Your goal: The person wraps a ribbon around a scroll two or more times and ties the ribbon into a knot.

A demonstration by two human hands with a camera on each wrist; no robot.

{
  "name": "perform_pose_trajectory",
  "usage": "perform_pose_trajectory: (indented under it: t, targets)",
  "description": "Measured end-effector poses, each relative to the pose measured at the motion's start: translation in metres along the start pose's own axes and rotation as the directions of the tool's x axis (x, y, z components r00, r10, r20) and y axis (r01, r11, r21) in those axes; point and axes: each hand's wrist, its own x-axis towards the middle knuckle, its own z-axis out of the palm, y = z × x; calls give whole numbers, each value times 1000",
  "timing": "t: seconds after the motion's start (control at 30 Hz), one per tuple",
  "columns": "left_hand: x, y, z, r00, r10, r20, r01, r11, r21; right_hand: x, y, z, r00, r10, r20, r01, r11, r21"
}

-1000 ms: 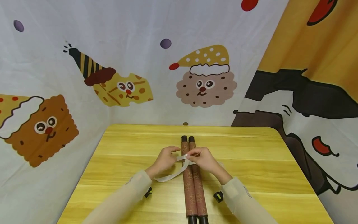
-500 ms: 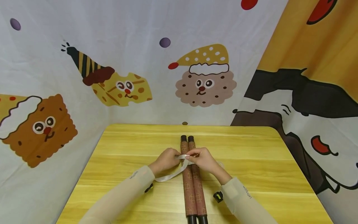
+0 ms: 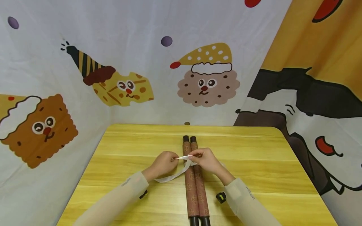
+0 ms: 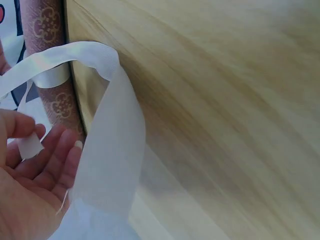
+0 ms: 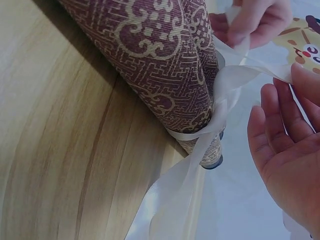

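Observation:
Two brown-red patterned scrolls with dark end knobs lie side by side on the table. A white ribbon wraps round both near their far end, and one loose length trails to the left over the table. My left hand, just left of the scrolls, pinches a ribbon end between thumb and forefinger, as the left wrist view shows. Above the scrolls my right hand pinches another part of the ribbon between thumb and finger. Between the two hands the ribbon is stretched nearly straight.
The yellow wood-grain table has rounded far corners. Behind it hangs a white curtain printed with cartoon snacks. A dark wrist device sits by the right sleeve, another by the left.
My left hand first came in to the ribbon over the scrolls, then drew back left with its end pinched, pulling it taut. My right hand has stayed nearly in place.

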Motion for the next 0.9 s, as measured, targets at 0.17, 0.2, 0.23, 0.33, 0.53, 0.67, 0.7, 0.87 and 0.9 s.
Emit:
perform_pose_trajectory:
  t: [0.17, 0.2, 0.23, 0.33, 0.53, 0.67, 0.7, 0.87, 0.9]
  targets:
    - [-11, 4, -11, 997, 66, -44, -61, 994, 92, -1, 0, -1, 1000, 26, 0, -26, 999, 34]
    - [-13, 6, -14, 995, 90, -47, -83, 989, 123, -1, 1, -1, 1000, 28, -1, -28, 999, 39]
    - [-14, 7, -17, 991, 120, -51, -110, 981, 157, -1, 1, -1, 1000, 29, 0, -29, 999, 43]
    - [-20, 11, -25, 969, 237, -67, -215, 947, 240, 0, 4, -1, 1000, 24, -3, -24, 999, 44]
    - [-31, 19, -29, 867, 488, -102, -439, 844, 308, 0, 6, -4, 1000, 16, -2, -16, 999, 35]
    - [-36, 28, -26, 804, 586, -102, -528, 782, 332, 0, 6, -6, 1000, 18, -2, -18, 999, 27]
    - [-37, 31, -24, 788, 606, -103, -545, 767, 339, 0, 5, -7, 1000, 22, -3, -22, 999, 27]
    - [-37, 42, -14, 705, 698, -125, -627, 696, 349, 2, 6, -7, 1000, 21, -1, -21, 1000, 15]
    - [-37, 44, -12, 685, 717, -130, -645, 679, 350, 3, 6, -7, 1000, 18, -2, -18, 1000, 10]
